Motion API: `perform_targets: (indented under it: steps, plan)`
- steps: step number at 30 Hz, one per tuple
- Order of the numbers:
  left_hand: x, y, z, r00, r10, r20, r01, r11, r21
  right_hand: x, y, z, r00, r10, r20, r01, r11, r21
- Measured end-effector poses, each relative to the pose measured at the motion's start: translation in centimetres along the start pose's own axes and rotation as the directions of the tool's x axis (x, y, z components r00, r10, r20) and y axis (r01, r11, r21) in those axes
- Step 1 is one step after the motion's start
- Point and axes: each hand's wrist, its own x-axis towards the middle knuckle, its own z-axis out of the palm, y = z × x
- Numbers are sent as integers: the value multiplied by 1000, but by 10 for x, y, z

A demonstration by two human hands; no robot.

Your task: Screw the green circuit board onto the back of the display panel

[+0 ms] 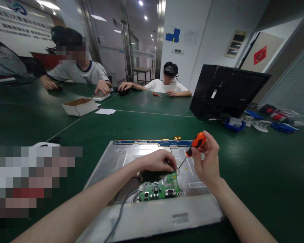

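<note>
A black-and-orange screwdriver [198, 140] is gripped by its handle in my right hand [209, 160]. Its shaft slants down to the left, and the tip meets the area by the upper right corner of a green circuit board [158, 189]. My left hand [162, 160] reaches across from the left with curled fingers at the board's upper edge, close to the tip. What those fingers pinch, if anything, is hidden. The board lies on the metal back of a display panel [105, 165], with a grey cable [120, 214] running off it. A narrow blue circuit strip [142, 142] lines the panel's far edge.
On the green table [147, 118] stand a black monitor housing [225, 91], a blue tray [234, 125] and a white open box [79, 107]. Plastic bags [283, 114] lie at right. Two people sit opposite; another screwdriver [156, 95] lies near one. A pixelated patch covers the lower left.
</note>
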Motion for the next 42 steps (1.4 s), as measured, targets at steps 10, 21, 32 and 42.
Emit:
perform_targets:
  steps: [10, 21, 32, 42]
  plan:
    - [1, -6, 1, 999, 36, -9, -36, 999, -20, -5, -5, 11, 996, -48, 79, 53, 997, -51]
    - [2, -7, 0, 998, 58, 7, -58, 998, -13, -3, -7, 11, 992, -52, 113, 57, 998, -41]
    - [1, -5, 1, 999, 39, -7, -39, 999, -24, -3, -5, 11, 993, -55, 109, 59, 998, -33]
    - [0, -3, 2, 1000, 16, -17, -17, 999, -47, -2, -5, 11, 992, -64, 105, 67, 997, -23]
